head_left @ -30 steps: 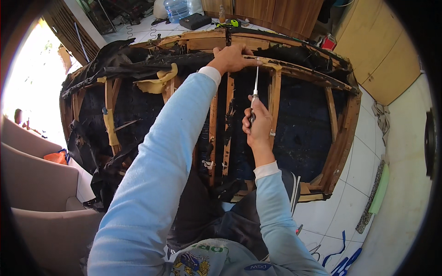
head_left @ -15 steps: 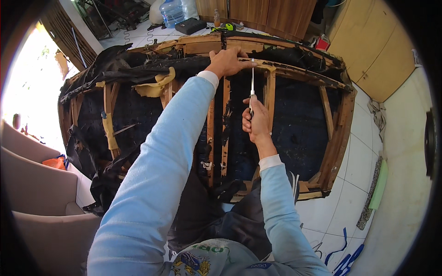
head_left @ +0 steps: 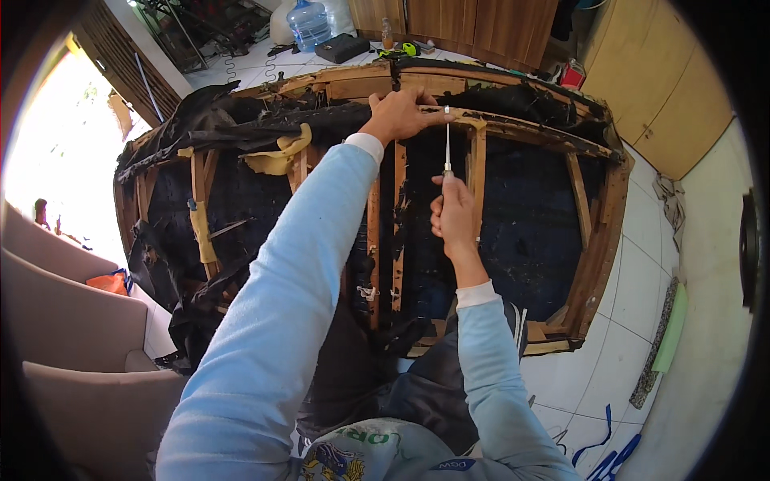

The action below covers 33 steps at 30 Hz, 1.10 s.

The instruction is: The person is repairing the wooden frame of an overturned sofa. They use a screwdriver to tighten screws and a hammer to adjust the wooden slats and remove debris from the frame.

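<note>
A wooden furniture frame (head_left: 593,264), its black fabric (head_left: 160,264) torn and hanging, lies before me. My right hand (head_left: 455,212) is closed around the handle of a screwdriver (head_left: 447,148), whose long metal shaft points away from me. Its bright tip meets the upper wooden rail (head_left: 529,132), close to a post (head_left: 479,172). My left hand (head_left: 401,116) lies over that same rail and grips it, the thumb stretched along the near side beside the tip. Some of the left fingers are hidden behind the rail. Exactly what the tip touches is too small to tell.
Yellow foam (head_left: 277,156) hangs from the frame's left half. Beige chairs (head_left: 72,321) stand at the left. Beyond the frame are a water bottle (head_left: 309,24), a black case (head_left: 342,48) and wooden cabinets (head_left: 473,32). Blue straps (head_left: 613,457) lie on the tiles at lower right.
The whole view has shifted slightly. My right hand has turned a little around the screwdriver handle, covering more of it. Tip and left hand keep their places on the rail.
</note>
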{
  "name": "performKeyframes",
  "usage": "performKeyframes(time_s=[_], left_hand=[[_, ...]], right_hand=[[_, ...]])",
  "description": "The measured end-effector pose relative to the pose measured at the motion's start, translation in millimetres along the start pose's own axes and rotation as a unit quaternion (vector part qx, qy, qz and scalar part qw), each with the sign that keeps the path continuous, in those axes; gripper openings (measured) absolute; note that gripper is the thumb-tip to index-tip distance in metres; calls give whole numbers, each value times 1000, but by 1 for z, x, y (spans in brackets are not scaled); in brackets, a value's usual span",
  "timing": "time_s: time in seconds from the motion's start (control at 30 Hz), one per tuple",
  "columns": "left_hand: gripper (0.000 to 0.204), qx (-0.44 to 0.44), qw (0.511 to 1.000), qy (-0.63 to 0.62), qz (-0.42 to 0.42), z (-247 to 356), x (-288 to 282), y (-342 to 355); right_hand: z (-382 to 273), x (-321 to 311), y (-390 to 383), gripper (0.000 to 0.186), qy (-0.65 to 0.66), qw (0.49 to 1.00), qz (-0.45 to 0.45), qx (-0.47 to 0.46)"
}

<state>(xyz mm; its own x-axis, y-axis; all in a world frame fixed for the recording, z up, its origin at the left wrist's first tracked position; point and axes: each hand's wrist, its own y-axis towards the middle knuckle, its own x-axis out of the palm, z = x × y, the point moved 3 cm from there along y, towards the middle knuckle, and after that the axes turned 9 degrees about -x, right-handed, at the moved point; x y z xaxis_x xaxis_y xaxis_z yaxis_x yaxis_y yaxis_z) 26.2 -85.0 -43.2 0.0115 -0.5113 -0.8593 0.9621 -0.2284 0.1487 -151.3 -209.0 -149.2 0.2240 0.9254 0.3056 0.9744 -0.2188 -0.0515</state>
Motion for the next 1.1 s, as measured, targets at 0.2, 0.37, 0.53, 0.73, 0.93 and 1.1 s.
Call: performKeyframes(time_s=[0.2,0.37,0.53,0.73,0.93,1.1], left_hand=[[84,19,999,17,18,-3,1,-1],[82,30,999,4,17,-2,2,0],[82,14,1000,12,-2,-3,0,-1],[81,32,999,10,7,-4,1,-1],[79,28,999,12,10,-5,1,0],[79,29,999,6,-12,-4,0,1]], right_hand=[[-23,-36,-2,43,-104,994,-24,-10],[-24,-34,3,44,-100,995,-23,-19],[-30,-37,4,46,-77,995,-55,14],[-29,-37,4,47,-82,995,-57,10],[-23,-30,4,47,-4,997,-63,48],[-15,-23,4,45,-181,977,35,-102]])
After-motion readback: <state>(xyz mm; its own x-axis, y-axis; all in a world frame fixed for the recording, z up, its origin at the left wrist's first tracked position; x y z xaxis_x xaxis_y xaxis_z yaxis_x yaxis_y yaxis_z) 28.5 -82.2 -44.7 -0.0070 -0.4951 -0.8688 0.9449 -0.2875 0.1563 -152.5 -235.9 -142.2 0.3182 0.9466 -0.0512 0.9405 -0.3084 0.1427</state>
